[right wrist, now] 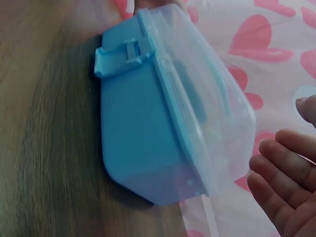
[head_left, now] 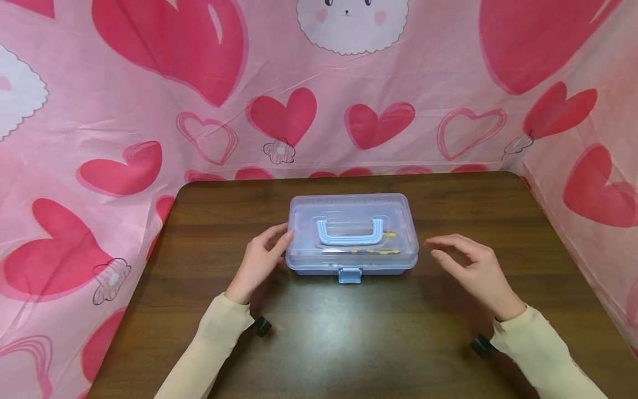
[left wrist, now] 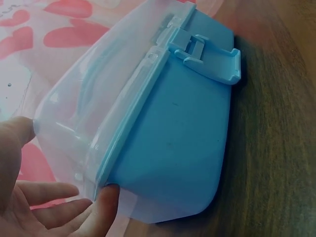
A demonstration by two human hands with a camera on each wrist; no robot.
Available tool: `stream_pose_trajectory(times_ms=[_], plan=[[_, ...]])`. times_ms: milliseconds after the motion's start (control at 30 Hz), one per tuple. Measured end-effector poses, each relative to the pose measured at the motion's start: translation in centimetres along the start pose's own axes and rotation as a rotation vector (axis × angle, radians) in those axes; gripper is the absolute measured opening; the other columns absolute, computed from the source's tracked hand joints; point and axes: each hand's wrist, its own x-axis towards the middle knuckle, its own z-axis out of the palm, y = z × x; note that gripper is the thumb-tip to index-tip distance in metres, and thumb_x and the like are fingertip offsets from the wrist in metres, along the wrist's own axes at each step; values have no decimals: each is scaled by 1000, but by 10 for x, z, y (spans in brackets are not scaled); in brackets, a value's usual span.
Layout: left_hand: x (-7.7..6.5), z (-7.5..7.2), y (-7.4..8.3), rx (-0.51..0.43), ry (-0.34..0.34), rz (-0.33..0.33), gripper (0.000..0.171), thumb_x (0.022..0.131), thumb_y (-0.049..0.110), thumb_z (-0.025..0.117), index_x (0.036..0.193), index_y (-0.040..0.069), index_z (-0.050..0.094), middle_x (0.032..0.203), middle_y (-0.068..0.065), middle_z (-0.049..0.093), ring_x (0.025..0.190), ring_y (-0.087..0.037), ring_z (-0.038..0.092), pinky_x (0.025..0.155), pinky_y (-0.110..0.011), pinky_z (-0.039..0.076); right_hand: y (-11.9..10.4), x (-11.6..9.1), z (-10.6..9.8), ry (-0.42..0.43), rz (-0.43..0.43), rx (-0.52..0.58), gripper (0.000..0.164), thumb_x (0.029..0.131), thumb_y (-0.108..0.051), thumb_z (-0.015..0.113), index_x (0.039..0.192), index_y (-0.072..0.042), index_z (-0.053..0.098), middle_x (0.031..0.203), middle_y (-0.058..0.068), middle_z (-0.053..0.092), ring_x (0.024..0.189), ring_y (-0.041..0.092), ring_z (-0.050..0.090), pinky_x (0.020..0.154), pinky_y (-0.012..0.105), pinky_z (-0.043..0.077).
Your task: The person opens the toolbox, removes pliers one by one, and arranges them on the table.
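A clear-lidded plastic storage box [head_left: 351,252] with a light blue base and handle [head_left: 351,239] rests on the table. The lid is down, while the front latch [left wrist: 212,61] juts outward from the base. At the box's left end is my left hand [head_left: 260,260]; its thumb touches the lid corner and a fingertip meets the rim, the fingers loosely bent. My right hand [head_left: 471,266] hovers just off the right end, apart from the box, with relaxed fingers. Through the lid, small yellow pieces [head_left: 384,252] show; their kind is unclear.
The brown wooden table [head_left: 329,343] extends around the box. Pink cloth [head_left: 329,72] with red hearts hangs behind and along both sides. Small black pieces [head_left: 262,326] sit at the cuffs of both cream sleeves [head_left: 209,338].
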Motion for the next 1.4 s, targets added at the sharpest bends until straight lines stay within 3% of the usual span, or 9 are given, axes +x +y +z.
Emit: stream_pose_trajectory(times_ms=[167, 333, 467, 600, 767, 1000, 1133, 1300, 1400], plan=[[-2, -2, -2, -3, -7, 39, 54, 102, 45, 65, 148, 16, 58, 144, -9, 61, 115, -32, 66, 89, -53, 60, 7, 4, 3, -2, 6, -66, 44, 85, 7, 81, 124, -13, 74, 118, 2, 73, 108, 1, 64, 95, 7, 45], [-3, -4, -6, 5, -38, 94, 56, 102, 39, 66, 153, 20, 53, 155, -3, 53, 142, -29, 49, 113, -61, 41, 15, 9, 5, -64, 52, -119, 58, 86, -4, 85, 139, -17, 66, 134, 3, 68, 113, 14, 63, 96, 7, 43], [-3, -5, -9, -53, -82, 149, 63, 99, 25, 74, 156, 18, 49, 160, -3, 46, 148, -29, 42, 114, -55, 42, 20, 11, 6, -177, 130, -147, 75, 88, -20, 86, 155, -23, 52, 152, 9, 56, 124, 29, 62, 102, 34, 54], [-1, -5, -12, -73, -132, 181, 80, 90, 17, 83, 160, 20, 43, 163, -2, 42, 150, -27, 39, 112, -47, 45, 24, 14, 10, -260, 156, -114, 86, 88, -26, 86, 161, -25, 41, 159, 15, 47, 131, 41, 57, 102, 68, 47], [-1, -7, -15, -19, -185, 190, 94, 85, 19, 88, 163, 30, 36, 166, 2, 36, 152, -25, 34, 115, -44, 41, 29, 16, 14, -282, 153, -108, 93, 86, -26, 88, 164, -26, 36, 161, 15, 45, 133, 41, 57, 104, 69, 45], [0, -8, -17, -33, -207, 214, 97, 84, 14, 88, 164, 27, 33, 168, -1, 33, 155, -26, 32, 111, -34, 42, 37, 18, 16, -336, 192, -46, 99, 88, -28, 86, 166, -33, 26, 167, 15, 34, 142, 46, 46, 106, 71, 41], [0, -8, -18, -55, -210, 224, 97, 84, 9, 87, 164, 24, 34, 168, 0, 33, 155, -22, 33, 112, -30, 40, 40, 19, 19, -332, 170, -72, 99, 88, -26, 86, 166, -30, 26, 167, 14, 35, 143, 45, 46, 107, 66, 43], [0, -7, -20, -86, -197, 237, 96, 83, 5, 87, 163, 20, 37, 166, -1, 37, 152, -21, 37, 113, -27, 39, 41, 18, 22, -288, 121, -102, 97, 85, -24, 88, 164, -25, 33, 164, 11, 42, 142, 29, 50, 110, 18, 39], [0, -7, -21, -105, -185, 232, 94, 82, 3, 87, 161, 18, 39, 165, -2, 40, 150, -22, 41, 111, -27, 41, 41, 16, 23, -253, 90, -101, 94, 83, -21, 89, 162, -22, 39, 160, 12, 47, 141, 10, 48, 103, 3, 31]])
